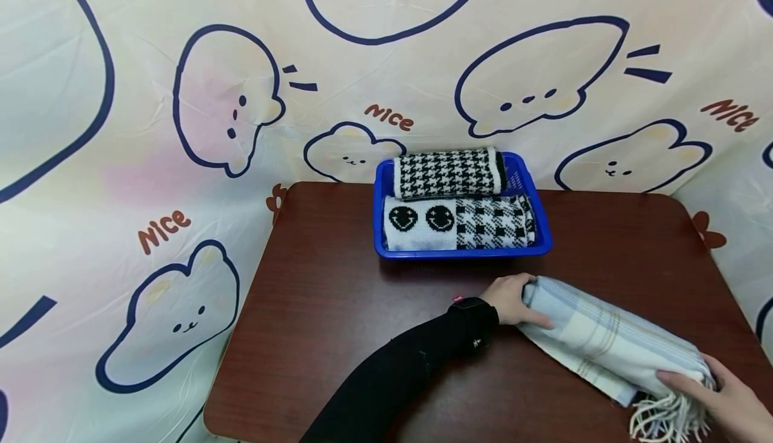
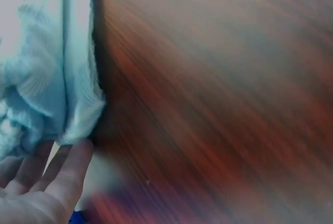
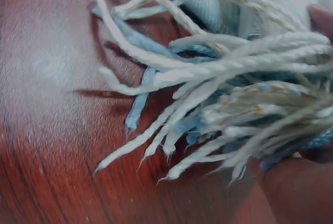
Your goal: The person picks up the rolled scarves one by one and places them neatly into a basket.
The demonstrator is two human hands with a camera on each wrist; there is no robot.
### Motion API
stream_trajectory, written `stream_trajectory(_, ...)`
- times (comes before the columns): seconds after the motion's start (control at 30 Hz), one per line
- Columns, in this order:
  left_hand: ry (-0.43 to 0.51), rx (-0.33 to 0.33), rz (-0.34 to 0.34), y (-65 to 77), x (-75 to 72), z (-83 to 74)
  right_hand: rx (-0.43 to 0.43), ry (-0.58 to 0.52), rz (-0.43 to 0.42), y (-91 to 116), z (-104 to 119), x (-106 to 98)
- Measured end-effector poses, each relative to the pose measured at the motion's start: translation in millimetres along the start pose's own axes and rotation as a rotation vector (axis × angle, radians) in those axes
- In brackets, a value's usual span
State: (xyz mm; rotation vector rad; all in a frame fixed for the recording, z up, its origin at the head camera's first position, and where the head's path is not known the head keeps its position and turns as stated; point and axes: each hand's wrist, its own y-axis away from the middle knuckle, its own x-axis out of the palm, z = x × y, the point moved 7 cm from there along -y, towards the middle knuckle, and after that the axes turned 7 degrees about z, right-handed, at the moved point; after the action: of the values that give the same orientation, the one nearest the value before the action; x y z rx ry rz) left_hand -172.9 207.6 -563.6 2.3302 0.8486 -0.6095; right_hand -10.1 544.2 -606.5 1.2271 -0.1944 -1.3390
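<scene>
A folded pale blue and cream plaid scarf (image 1: 616,339) lies slantwise over the right part of the table. My left hand (image 1: 510,302) grips its far left end, thumb on top; in the left wrist view the fingers of that hand (image 2: 57,187) bend at the folded end of the scarf (image 2: 47,68). The near right end is held by my right hand (image 1: 733,399), its thumb across the top and the other fingers on the far side. White and blue twisted fringe (image 3: 208,78) spills out beside the right thumb, over the tabletop.
A blue plastic basket (image 1: 465,254) stands at the table's back edge. In it lie a rolled black-and-white houndstooth textile (image 1: 449,173) and a folded one with smiley faces and checks (image 1: 495,223). Behind the brown table (image 1: 314,282) hangs a cartoon-printed cloth (image 1: 338,94).
</scene>
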Motion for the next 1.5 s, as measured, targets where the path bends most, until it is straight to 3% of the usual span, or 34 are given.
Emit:
stream_trajectory(0.2, 0.1, -0.01, -0.025, 8.2, -4.4, -4.2, 0.068, -0.063, -0.044, -4.0, -6.0, 0.1)
stream_trajectory(0.43, 0.199, -0.058, -0.046, 7.0, -3.8, -0.8, 0.094, -0.21, -0.05, -12.4, -9.8, 1.4)
stream_trajectory(0.6, 0.259, -0.065, -0.07, 23.6, -12.8, -6.8, 0.068, -0.253, -0.057, -13.6, -3.3, 0.3)
stream_trajectory(1.03, 0.274, -0.047, -0.152, 52.9, -34.0, -15.9, -0.025, -0.146, -0.081, -1.1, 27.9, -12.8)
stream_trajectory(1.5, 0.332, 0.007, -0.243, 82.0, -54.6, -14.5, -0.125, -0.04, -0.037, 12.6, 66.0, -17.2)
